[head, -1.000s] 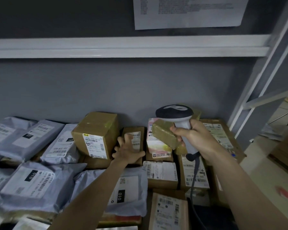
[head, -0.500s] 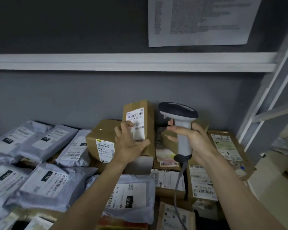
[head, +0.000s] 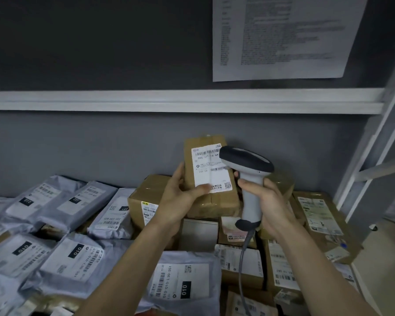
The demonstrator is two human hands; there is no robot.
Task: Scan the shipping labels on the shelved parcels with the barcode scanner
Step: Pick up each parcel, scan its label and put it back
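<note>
Head view: we see left hand (head: 180, 197) gripping a brown parcel (head: 211, 179) upright above the shelf pile, long axis near vertical, its label (head: 211, 168) facing us. Right hand (head: 269, 201) grips barcode scanner (head: 249, 179) just right of the label; scanner head overlaps label's right edge.

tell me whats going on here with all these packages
A person is scanning parcels on a shelf. The left hand holds a small brown box upright so that its shipping label faces the camera. The right hand grips a corded barcode scanner right beside that label. Grey mailer bags and more boxes lie piled below.
</note>
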